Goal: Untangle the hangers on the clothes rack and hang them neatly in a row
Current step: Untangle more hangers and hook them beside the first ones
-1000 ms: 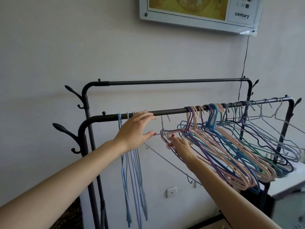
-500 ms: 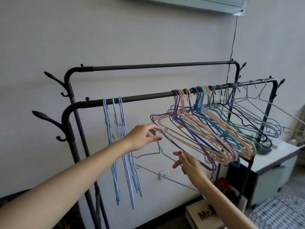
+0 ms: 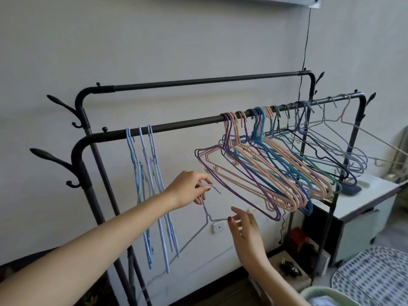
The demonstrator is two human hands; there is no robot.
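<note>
One loose grey hanger (image 3: 204,208) pinched at its neck in my left hand (image 3: 187,191), hanging below the front rail (image 3: 176,125). Right hand (image 3: 244,226), fingers spread, touches its shoulder (empty). Free rail gap lies up-right of the hook.

Grey hanger (image 3: 206,214) now off the rail, lower in left hand (image 3: 187,187)
</note>
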